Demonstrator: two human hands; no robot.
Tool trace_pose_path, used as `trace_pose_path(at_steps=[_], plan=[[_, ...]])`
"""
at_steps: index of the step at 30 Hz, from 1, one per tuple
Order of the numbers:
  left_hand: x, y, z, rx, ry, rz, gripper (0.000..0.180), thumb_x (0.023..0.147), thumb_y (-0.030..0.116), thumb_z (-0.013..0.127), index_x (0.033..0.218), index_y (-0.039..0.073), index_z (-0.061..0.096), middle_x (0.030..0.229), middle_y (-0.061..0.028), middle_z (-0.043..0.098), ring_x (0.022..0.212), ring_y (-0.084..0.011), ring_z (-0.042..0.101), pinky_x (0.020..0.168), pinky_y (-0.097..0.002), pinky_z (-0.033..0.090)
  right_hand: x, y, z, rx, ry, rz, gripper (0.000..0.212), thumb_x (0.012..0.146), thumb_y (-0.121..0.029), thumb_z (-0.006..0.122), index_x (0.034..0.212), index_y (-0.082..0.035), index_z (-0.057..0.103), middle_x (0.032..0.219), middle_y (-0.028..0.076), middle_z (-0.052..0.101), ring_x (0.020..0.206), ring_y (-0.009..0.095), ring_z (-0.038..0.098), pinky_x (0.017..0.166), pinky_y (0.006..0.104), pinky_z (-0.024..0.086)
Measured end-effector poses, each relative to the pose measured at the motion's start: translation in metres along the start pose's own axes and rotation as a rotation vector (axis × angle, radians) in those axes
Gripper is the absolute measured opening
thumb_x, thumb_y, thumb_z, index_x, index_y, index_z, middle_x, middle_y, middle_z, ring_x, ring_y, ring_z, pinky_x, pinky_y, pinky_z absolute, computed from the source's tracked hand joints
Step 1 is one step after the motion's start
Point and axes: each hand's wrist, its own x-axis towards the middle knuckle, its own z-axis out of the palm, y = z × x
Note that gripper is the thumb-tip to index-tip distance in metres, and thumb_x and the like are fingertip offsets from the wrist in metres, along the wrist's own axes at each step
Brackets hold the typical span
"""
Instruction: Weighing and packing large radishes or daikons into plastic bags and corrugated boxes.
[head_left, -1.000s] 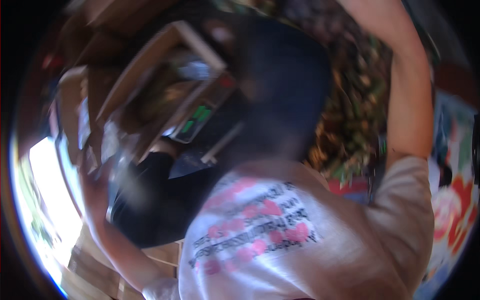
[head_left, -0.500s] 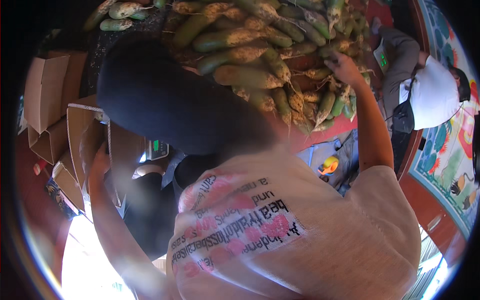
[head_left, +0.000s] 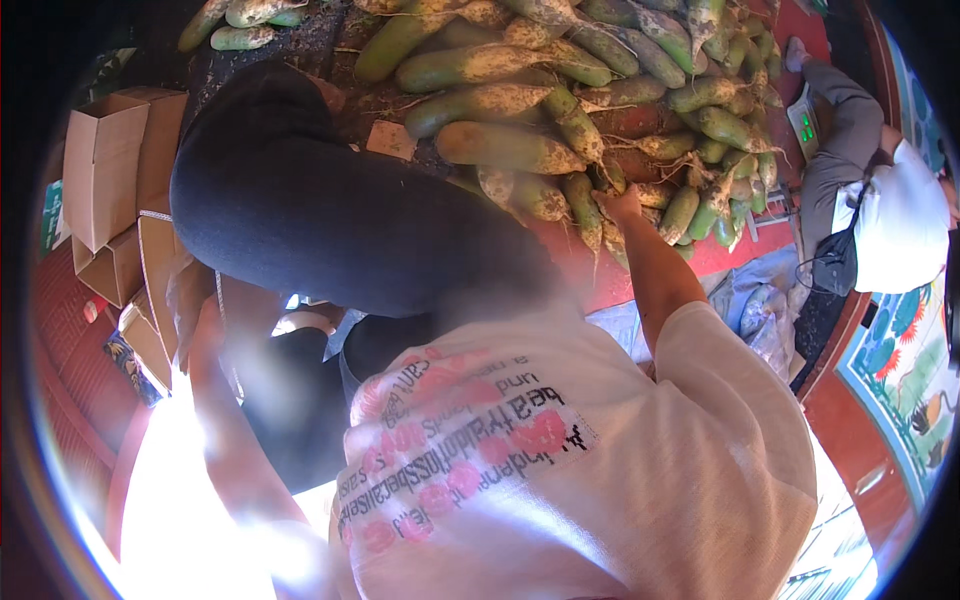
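A heap of soil-smeared green radishes (head_left: pixel 510 145) covers the red surface (head_left: pixel 580 265) ahead of me. My right hand (head_left: pixel 622 205) reaches to the near side of the heap. Its fingers are curled round the end of a short green radish (head_left: pixel 609 178). At far left, my left hand (head_left: pixel 205 330) is lowered beside an open cardboard box (head_left: pixel 165 255) with a rope handle. Glare and blur hide the fingers of that hand.
More cardboard boxes (head_left: pixel 100 175) are stacked at left. My bent leg (head_left: pixel 340 215) in dark trousers lies between them and the heap. A person in a white top (head_left: pixel 905 235) sits at far right, near a scale (head_left: pixel 803 125) with a green display. Clear plastic bags (head_left: pixel 765 325) lie below the heap's right end.
My right hand has moved left and nearer, from the right part of the heap to its near edge, where it has closed on a radish. My left hand remains by the box.
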Motion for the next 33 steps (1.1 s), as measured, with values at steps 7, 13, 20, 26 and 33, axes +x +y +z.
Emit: trace_pose_path(at_steps=[7,13,20,26,33], plan=[[0.039,-0.029,-0.020,-0.047,0.011,-0.036,0.057,0.088,0.013,0.055,0.143,0.000,0.047,0.132,-0.0257,0.059,0.126,-0.0373,0.056,0.108,-0.0431,0.041,0.005,0.022,-0.035,0.046,-0.007,-0.235,0.106,0.073,-0.051,0.082,0.151,0.000,0.031,0.135,0.022,0.059,0.122,0.034,0.060,0.101,0.0388,0.047],[-0.001,-0.029,0.014,-0.070,-0.053,-0.021,0.057,0.088,0.013,0.055,0.143,0.000,0.047,0.133,-0.0250,0.059,0.126,-0.0368,0.056,0.108,-0.0428,0.041,-0.011,-0.024,-0.094,-0.011,-0.047,-0.347,0.097,0.073,-0.044,0.085,0.148,-0.003,0.038,0.129,0.020,0.062,0.115,0.028,0.062,0.097,0.0375,0.049],[0.010,-0.024,0.008,-0.083,-0.074,0.003,0.056,0.089,0.014,0.055,0.143,0.000,0.048,0.133,-0.0241,0.059,0.126,-0.0362,0.056,0.108,-0.0423,0.041,0.014,-0.002,-0.106,-0.045,-0.034,-0.680,0.088,0.080,-0.036,0.082,0.149,-0.006,0.037,0.135,0.021,0.057,0.124,0.034,0.056,0.103,0.0419,0.046],[-0.018,0.017,-0.004,-0.087,-0.093,0.005,0.055,0.089,0.015,0.055,0.142,0.000,0.049,0.134,-0.0233,0.059,0.126,-0.0356,0.056,0.108,-0.0419,0.041,-0.015,0.039,-0.086,-0.241,0.253,-0.712,0.084,0.079,-0.023,0.076,0.147,0.001,0.032,0.140,0.029,0.046,0.130,0.044,0.044,0.111,0.0456,0.037],[-0.009,0.064,-0.016,-0.115,-0.066,-0.054,0.055,0.089,0.016,0.054,0.142,0.001,0.050,0.134,-0.0224,0.059,0.126,-0.0350,0.056,0.108,-0.0415,0.041,-0.033,0.138,0.007,-0.659,0.023,-0.159,0.086,0.078,-0.031,0.076,0.145,-0.002,0.030,0.142,0.020,0.046,0.137,0.035,0.039,0.114,0.0449,0.034]])
